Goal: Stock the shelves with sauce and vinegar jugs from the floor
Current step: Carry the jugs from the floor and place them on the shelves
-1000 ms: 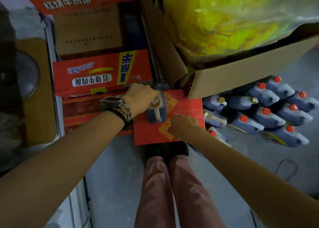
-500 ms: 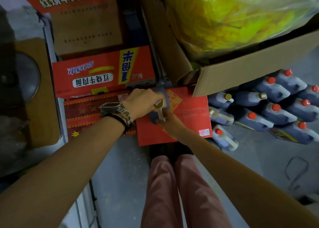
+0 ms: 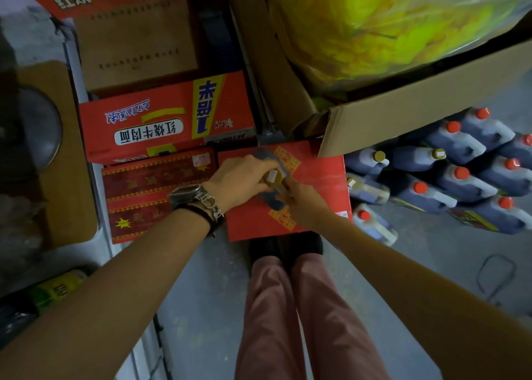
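Note:
A dark jug (image 3: 275, 201) with a yellow-brown cap stands on a red box (image 3: 319, 178) on the floor in front of my feet. My left hand (image 3: 240, 179), with a watch and bracelets on the wrist, curls around the jug's top and cap. Reaching from the right, my right hand (image 3: 302, 199) grips the jug's handle side. Several dark jugs (image 3: 460, 172) with red or yellow caps lie stacked on the floor to the right.
Red noodle cartons (image 3: 161, 120) and a darker red box (image 3: 155, 195) sit left of the red box. A big cardboard box (image 3: 417, 106) holding a yellow bag overhangs the jugs. A white shelf edge (image 3: 100, 235) runs down the left. Grey floor lies around my legs.
My right hand has moved from the red box's front up to the jug's handle. My left hand has stayed on the jug's top. The view shifted slightly left.

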